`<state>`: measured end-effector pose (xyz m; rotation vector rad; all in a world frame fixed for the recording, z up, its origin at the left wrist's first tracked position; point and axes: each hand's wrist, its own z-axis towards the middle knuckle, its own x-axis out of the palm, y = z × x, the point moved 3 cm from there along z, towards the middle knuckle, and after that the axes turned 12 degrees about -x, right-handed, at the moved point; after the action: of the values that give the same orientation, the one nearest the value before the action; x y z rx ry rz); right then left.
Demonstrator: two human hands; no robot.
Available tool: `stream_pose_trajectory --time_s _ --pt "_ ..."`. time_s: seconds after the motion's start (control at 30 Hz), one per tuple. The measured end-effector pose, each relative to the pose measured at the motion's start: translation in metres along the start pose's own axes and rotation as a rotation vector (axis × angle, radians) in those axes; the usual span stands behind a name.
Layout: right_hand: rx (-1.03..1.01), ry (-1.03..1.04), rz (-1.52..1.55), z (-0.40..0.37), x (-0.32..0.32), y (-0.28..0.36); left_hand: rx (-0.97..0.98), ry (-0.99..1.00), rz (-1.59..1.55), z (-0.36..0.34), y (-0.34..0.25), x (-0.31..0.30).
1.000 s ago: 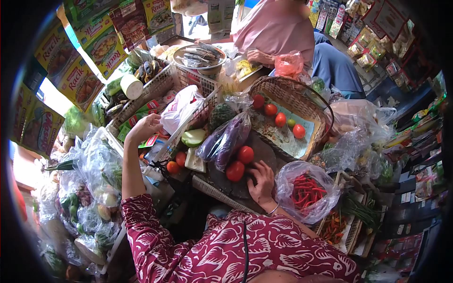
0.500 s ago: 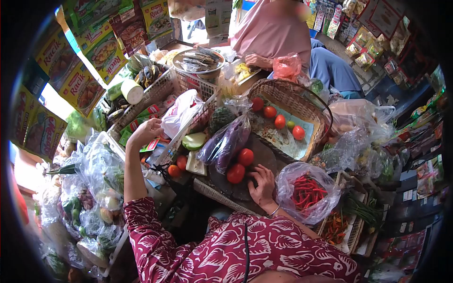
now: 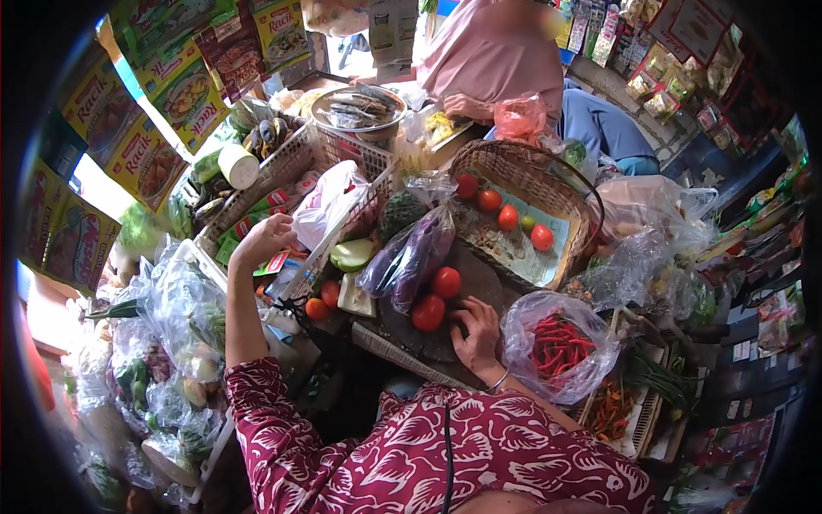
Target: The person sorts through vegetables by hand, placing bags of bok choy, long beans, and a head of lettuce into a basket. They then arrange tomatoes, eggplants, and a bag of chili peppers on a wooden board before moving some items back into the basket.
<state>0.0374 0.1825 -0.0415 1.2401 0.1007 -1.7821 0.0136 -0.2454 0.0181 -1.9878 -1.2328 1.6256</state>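
Note:
My left hand (image 3: 267, 240) hangs with bent fingers at the near edge of a white plastic crate (image 3: 330, 236), close to a white plastic bag (image 3: 330, 201). What its fingers hold, if anything, is hidden. On a dark round board (image 3: 437, 343) my right hand (image 3: 475, 332) rests with its fingers curved and apart, holding nothing. Just left of it are two red tomatoes (image 3: 428, 313) and purple eggplants (image 3: 424, 257) in clear plastic. To its right sits a clear bag of red chillies (image 3: 558, 343).
A wicker basket (image 3: 479, 158) holds several tomatoes. Behind it sits a person in pink and blue (image 3: 492, 60). A tray of dried fish (image 3: 360, 110) is at the back. Bagged vegetables (image 3: 184, 343) fill the left; seasoning packets (image 3: 184, 94) hang above. Chilli trays (image 3: 642, 420) are lower right.

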Motion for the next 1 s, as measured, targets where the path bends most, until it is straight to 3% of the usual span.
stream_pose_trajectory --time_s 0.1,0.2,0.33,0.43,0.7,0.73,0.8,1.0 --pt "0.047 -0.126 0.045 0.004 -0.005 0.005 -0.004 -0.006 -0.017 -0.002 -0.003 -0.001" --pt "-0.01 0.02 -0.02 0.0 0.001 -0.001 0.004 -0.001 -0.019 0.001 0.001 0.0" --pt "0.032 -0.1 0.015 0.005 -0.006 0.004 0.026 -0.019 -0.032 0.007 0.01 0.001" --pt "-0.012 0.068 -0.055 0.001 0.0 0.001 0.036 -0.012 -0.023 0.008 0.01 0.001" --pt "0.053 -0.173 0.057 0.008 -0.01 0.01 0.01 0.002 -0.024 0.004 0.005 0.0" --pt "0.053 -0.17 0.059 0.007 -0.009 0.008 0.016 -0.002 -0.018 0.004 0.004 0.0" --pt "0.007 0.064 -0.084 0.003 -0.001 0.004 0.018 0.0 -0.012 0.006 0.006 0.0" --pt "0.045 0.034 -0.045 0.003 -0.001 0.003 0.049 0.039 -0.032 0.013 0.014 0.002"
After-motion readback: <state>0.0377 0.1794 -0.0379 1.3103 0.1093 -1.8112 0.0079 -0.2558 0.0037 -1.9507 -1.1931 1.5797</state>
